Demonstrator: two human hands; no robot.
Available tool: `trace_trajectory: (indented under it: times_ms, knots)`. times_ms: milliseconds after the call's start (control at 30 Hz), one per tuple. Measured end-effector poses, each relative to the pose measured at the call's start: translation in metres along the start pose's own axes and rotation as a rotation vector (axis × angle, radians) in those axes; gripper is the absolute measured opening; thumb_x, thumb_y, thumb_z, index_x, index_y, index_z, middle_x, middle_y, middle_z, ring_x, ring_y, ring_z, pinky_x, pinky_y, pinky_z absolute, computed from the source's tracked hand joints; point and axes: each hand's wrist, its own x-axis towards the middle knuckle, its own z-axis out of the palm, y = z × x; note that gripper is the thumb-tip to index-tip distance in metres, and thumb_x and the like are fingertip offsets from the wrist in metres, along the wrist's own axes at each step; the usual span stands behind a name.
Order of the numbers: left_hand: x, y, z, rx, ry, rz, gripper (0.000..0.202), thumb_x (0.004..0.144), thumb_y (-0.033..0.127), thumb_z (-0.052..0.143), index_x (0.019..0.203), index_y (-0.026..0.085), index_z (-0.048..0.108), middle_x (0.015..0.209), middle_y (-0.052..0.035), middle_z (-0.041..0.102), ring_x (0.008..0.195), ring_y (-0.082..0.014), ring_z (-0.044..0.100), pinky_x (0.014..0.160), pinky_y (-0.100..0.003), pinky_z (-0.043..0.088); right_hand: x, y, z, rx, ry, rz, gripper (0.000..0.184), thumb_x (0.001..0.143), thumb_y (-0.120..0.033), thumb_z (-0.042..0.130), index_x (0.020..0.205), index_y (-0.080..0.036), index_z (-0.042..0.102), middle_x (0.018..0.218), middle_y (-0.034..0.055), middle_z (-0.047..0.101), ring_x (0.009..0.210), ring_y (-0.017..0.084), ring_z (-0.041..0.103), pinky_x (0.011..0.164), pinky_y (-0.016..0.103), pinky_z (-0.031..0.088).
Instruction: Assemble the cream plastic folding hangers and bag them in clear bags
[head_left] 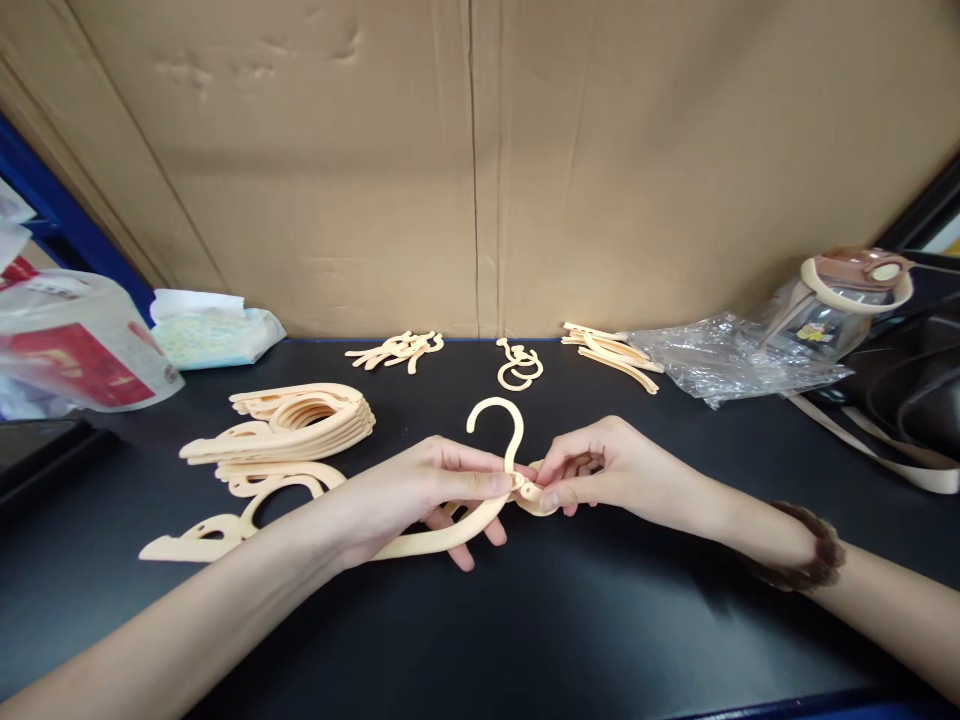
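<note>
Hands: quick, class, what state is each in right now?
Left hand: shut on the hanger arm.
Right hand: shut on a peach piece by the hook.

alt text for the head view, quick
Two bare hands, left hand and right hand, pinch a peach plastic hanger at its hook base over a black table. More hanger parts lie stacked at left; a bottle sits at right.

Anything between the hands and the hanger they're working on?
Nothing visible. The left hand and right hand both pinch the hanger at its hook base; the stack of hangers lies apart, to the left.
</note>
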Motion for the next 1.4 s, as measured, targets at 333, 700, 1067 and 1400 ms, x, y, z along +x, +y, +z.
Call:
trace_trajectory:
  times_ms: [333, 700, 1067, 1400]
  knots:
    - [0.005, -0.009, 0.029, 0.066, -0.215, -0.097, 0.022, 0.086, 0.031, 0.059, 0.096, 0.017, 0.073, 0.116, -0.0067, 0.065, 0.068, -0.0102, 0.065, 0.047, -0.013, 0.049, -0.007, -0.024, 0.0, -0.215, 0.22, -0.199, 0.028, 0.081, -0.043, 0.068, 0.072, -0.018, 0.063, 0.067, -0.0014, 0.066, 0.057, 0.01, 0.057, 0.05, 0.022, 0.04]
    - [0.007, -0.008, 0.015, 0.083, 0.048, 0.048, 0.03, 0.087, 0.04, 0.056, 0.099, 0.015, 0.066, 0.087, -0.0053, 0.068, 0.06, -0.0106, 0.057, 0.039, -0.015, 0.043, -0.011, -0.023, -0.002, -0.731, 0.176, -0.373, 0.024, 0.1, -0.034, 0.036, 0.086, -0.02, 0.05, 0.064, -0.0038, 0.052, 0.056, 0.01, 0.045, 0.056, 0.023, 0.034]
    - [0.0, 0.004, 0.012, -0.02, 0.162, -0.014, 0.034, 0.085, 0.035, 0.053, 0.063, 0.013, 0.066, 0.047, 0.0016, 0.052, 0.035, -0.0038, 0.037, 0.033, -0.012, 0.027, -0.007, -0.01, 0.001, -0.867, 0.056, -0.367, 0.029, 0.097, -0.043, 0.043, 0.091, -0.019, 0.06, 0.068, -0.0009, 0.06, 0.06, 0.012, 0.053, 0.058, 0.023, 0.032]
    - [-0.004, 0.0, 0.012, -0.108, 0.043, -0.015, 0.026, 0.087, 0.035, 0.06, 0.092, 0.015, 0.076, 0.091, -0.0081, 0.069, 0.065, -0.011, 0.057, 0.047, -0.014, 0.051, -0.009, -0.012, -0.004, -0.775, -0.029, -0.433, 0.029, 0.097, -0.037, 0.046, 0.09, -0.019, 0.067, 0.07, -0.0007, 0.06, 0.062, 0.01, 0.052, 0.059, 0.023, 0.033]
